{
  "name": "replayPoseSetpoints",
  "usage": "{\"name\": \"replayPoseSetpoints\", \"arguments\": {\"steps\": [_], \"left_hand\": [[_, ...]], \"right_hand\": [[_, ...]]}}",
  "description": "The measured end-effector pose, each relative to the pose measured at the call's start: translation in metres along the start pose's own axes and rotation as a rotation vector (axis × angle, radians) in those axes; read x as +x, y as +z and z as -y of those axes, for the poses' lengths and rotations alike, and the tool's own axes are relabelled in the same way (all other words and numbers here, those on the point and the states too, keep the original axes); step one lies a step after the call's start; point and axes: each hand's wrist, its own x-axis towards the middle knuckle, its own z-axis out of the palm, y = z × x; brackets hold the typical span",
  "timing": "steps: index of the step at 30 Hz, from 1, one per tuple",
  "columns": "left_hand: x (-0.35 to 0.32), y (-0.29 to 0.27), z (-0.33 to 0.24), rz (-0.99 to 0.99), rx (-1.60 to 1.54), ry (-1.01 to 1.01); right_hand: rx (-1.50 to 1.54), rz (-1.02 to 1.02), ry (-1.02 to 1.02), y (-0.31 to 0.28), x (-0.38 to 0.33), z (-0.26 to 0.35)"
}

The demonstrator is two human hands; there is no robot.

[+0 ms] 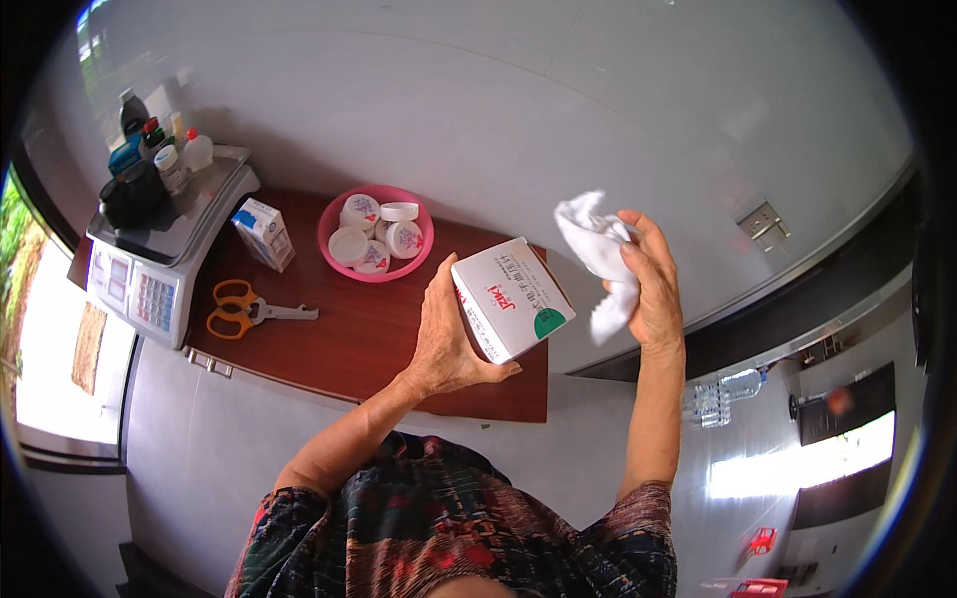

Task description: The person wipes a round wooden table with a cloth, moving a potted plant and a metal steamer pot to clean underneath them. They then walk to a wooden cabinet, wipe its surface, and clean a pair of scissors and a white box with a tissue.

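Note:
My left hand grips a white cardboard box with red lettering and a green corner patch. The box is held up over the right end of the brown wooden cabinet top, its printed faces turned toward me. To the right of the box, my right hand is closed on a crumpled white cloth, which hangs in the air apart from the box. Behind the box, a pink bowl on the cabinet holds several round white lidded containers.
Orange-handled scissors lie left of the box, near a small white-and-blue carton. At the far left a weighing scale carries several bottles. A wall socket is at right; clear plastic bottles stand on the floor.

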Motion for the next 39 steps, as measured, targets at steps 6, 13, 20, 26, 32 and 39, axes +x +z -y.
{"name": "replayPoseSetpoints", "arguments": {"steps": [6,13,20,26,32,39], "left_hand": [[-0.001,0.001,-0.001,-0.003,-0.017,-0.003],[-0.002,0.001,-0.001,-0.01,-0.009,-0.001],[-0.006,0.006,0.015,0.039,-0.342,-0.014],[-0.005,-0.016,-0.011,0.156,-0.454,-0.027],[-0.027,-0.043,0.03,0.275,-0.269,-0.018],[-0.044,-0.056,0.03,0.137,-0.511,-0.145]], "right_hand": [[-0.573,0.439,-0.309,0.038,-0.006,-0.032],[-0.826,0.552,-0.497,0.037,-0.063,-0.007],[-0.622,-0.26,-0.61,-0.027,-0.082,0.001],[-0.075,-0.205,-0.45,0.026,-0.038,-0.058],[0.164,0.07,-0.214,0.077,-0.028,-0.075],[-0.342,-0.086,-0.14,0.048,-0.033,-0.169]]}}
